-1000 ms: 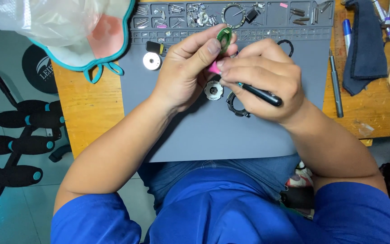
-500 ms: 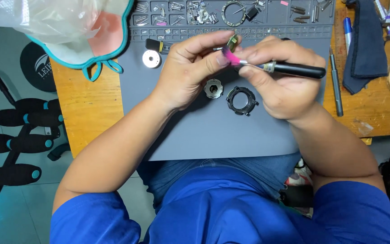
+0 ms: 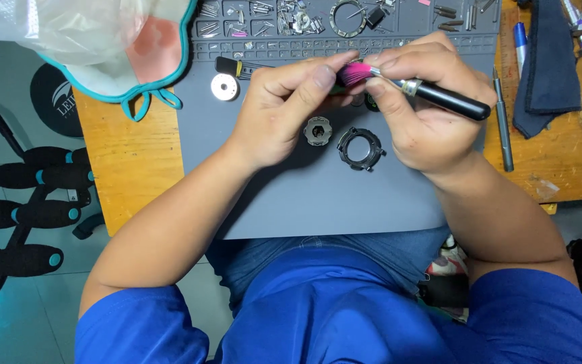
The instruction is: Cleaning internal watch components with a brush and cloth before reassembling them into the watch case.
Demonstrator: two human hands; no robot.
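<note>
— Where does it stand?

— On the wooden desk (image 3: 136, 162) lies a grey rubber work mat (image 3: 291, 202). A black ring-shaped bezel (image 3: 361, 148) and a small round metal movement (image 3: 318, 130) sit loose on it, already taken apart, I'd say.

— And the hands?

— The right hand (image 3: 426, 114) grips a black-handled brush with pink bristles (image 3: 412, 87). The left hand (image 3: 284, 108) pinches a small part against the bristles, mostly hidden. Cleaning looks underway; reassembly remains.

Loose bits all over the desk

Grey mat (image 3: 318, 202) on the wooden desk (image 3: 136, 162): black ring (image 3: 361, 148), small round metal part (image 3: 318, 131), white disc (image 3: 224, 87). Dark cloth (image 3: 547, 61) and blue pen (image 3: 520, 40) right, clear plastic bag (image 3: 69, 34) top left.
</note>
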